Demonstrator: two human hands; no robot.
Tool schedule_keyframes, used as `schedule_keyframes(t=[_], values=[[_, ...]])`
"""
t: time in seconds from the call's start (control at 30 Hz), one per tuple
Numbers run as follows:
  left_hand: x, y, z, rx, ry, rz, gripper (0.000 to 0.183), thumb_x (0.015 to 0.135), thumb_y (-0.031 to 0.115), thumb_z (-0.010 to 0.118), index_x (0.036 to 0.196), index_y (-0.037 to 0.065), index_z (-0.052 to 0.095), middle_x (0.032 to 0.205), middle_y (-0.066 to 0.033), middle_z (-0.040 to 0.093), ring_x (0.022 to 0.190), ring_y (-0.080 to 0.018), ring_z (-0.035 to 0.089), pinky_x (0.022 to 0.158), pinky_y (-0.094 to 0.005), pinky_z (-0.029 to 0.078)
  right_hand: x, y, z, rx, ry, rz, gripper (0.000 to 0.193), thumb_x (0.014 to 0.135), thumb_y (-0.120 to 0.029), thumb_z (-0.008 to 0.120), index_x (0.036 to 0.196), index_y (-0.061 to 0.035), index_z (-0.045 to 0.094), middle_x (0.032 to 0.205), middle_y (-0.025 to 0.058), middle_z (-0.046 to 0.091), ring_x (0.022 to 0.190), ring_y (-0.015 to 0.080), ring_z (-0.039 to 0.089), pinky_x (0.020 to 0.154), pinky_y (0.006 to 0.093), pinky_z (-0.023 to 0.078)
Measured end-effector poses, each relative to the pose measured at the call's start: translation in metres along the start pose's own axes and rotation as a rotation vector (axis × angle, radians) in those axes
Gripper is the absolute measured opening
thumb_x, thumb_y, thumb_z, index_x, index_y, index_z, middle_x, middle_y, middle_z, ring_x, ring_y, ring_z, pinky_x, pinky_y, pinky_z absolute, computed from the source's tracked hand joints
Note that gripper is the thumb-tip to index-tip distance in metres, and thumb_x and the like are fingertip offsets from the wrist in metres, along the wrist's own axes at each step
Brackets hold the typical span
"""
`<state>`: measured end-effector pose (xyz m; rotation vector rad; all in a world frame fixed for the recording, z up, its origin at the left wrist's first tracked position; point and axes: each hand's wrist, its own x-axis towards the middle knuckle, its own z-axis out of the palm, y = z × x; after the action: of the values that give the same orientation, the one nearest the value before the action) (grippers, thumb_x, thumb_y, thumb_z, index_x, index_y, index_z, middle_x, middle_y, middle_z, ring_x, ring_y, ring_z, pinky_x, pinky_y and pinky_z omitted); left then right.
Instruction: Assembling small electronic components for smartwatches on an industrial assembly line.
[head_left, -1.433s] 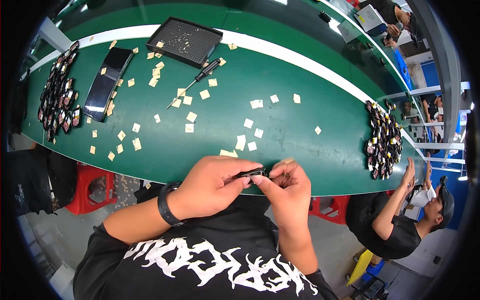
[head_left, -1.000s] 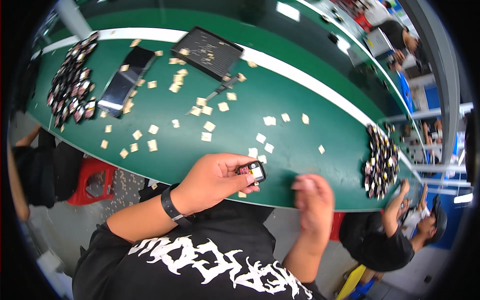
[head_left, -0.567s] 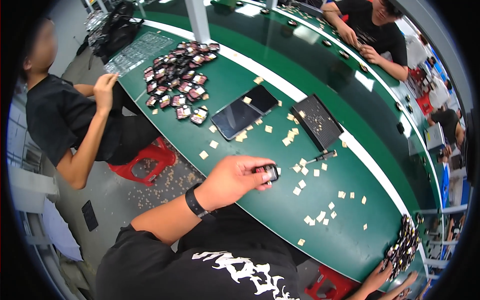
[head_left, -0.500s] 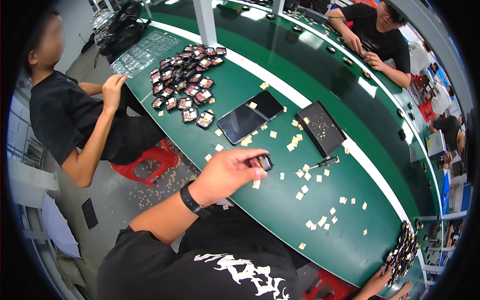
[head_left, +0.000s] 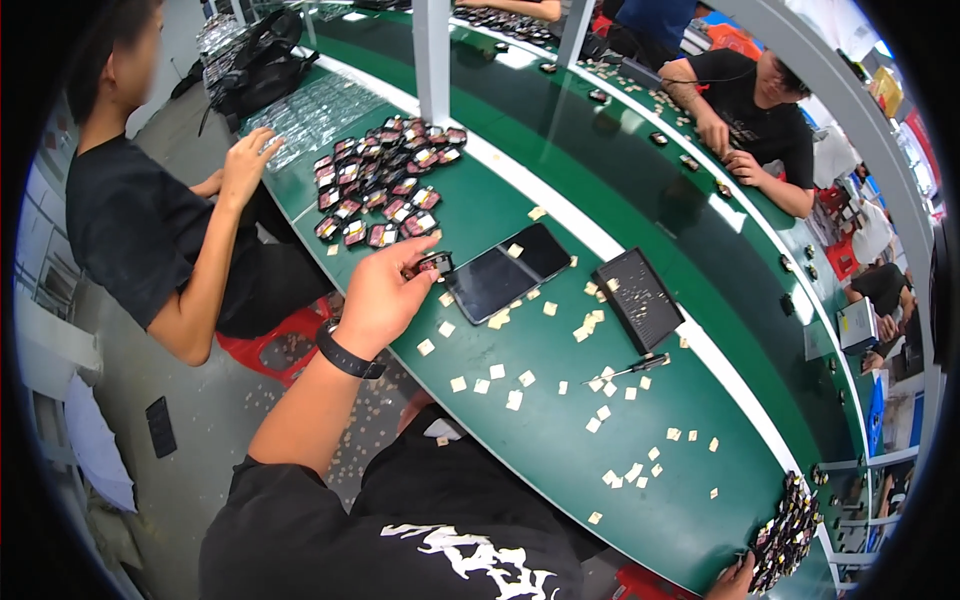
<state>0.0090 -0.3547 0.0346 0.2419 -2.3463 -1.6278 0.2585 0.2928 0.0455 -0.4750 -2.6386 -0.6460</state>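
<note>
Head view, looking down: the left hand [head_left: 378, 298] stretches out over the near edge of the green table [head_left: 560, 420], fingers curled shut around a small dark rectangular part [head_left: 433, 265] pinched at the fingertips. The part has a black frame with a pale or reddish face, and matches the pieces in the pile of small dark parts [head_left: 385, 190] lying just beyond it on the table, up and to the left of the hand. A black wristband [head_left: 345, 355] circles the left wrist. The right hand is out of the picture, so whether it is open or closed cannot be told.

Just right of the held part lies a smartphone [head_left: 507, 270], flat, glossy and black, screen up. Farther right sits a black rectangular tray [head_left: 638, 300] with a finely dotted surface, and below it a small screwdriver [head_left: 632, 370] with a dark handle. Small pale square pieces [head_left: 510, 390] are scattered over the matte green surface. A second heap of dark parts [head_left: 785, 535] lies at the far right end. A person in a black shirt [head_left: 150, 240] sits to the left, one hand near the pile.
</note>
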Motion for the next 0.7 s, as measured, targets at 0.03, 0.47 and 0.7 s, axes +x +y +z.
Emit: schedule_keyframes(t=[0.03,0.47,0.7], values=[[0.010,-0.010,0.000,0.112,0.002,0.034,0.038,0.090,0.000,0.068,0.128,-0.005,0.064,0.097,-0.0041,0.070,0.077,-0.0056,0.058,0.068,-0.0239,0.049,-0.008,-0.002,0.009,0.145,0.013,0.032,0.023,0.089,-0.020,0.072,0.111,-0.0169,0.077,0.097,0.0117,0.074,0.083,0.0319,0.069,0.073,0.0421,0.055],[-0.047,0.061,0.094,0.028,-0.438,0.361,0.035,0.086,0.020,0.080,0.113,0.002,0.068,0.119,-0.0142,0.069,0.101,-0.0248,0.067,0.085,-0.0360,0.053,0.007,-0.200,-0.080,0.791,0.310,-0.381,0.029,0.077,0.007,0.071,0.101,-0.0075,0.065,0.105,0.0169,0.076,0.068,0.0270,0.069,0.058,0.0342,0.054],[-0.112,0.050,0.148,-0.897,-1.466,-0.784,0.047,0.109,0.030,0.051,0.147,0.003,0.048,0.110,-0.0027,0.063,0.086,-0.0069,0.057,0.069,-0.0213,0.047,0.000,-0.271,-0.110,1.084,0.122,-0.528,0.025,0.090,-0.007,0.070,0.115,-0.0070,0.072,0.111,0.0153,0.074,0.082,0.0360,0.071,0.072,0.0401,0.057]])
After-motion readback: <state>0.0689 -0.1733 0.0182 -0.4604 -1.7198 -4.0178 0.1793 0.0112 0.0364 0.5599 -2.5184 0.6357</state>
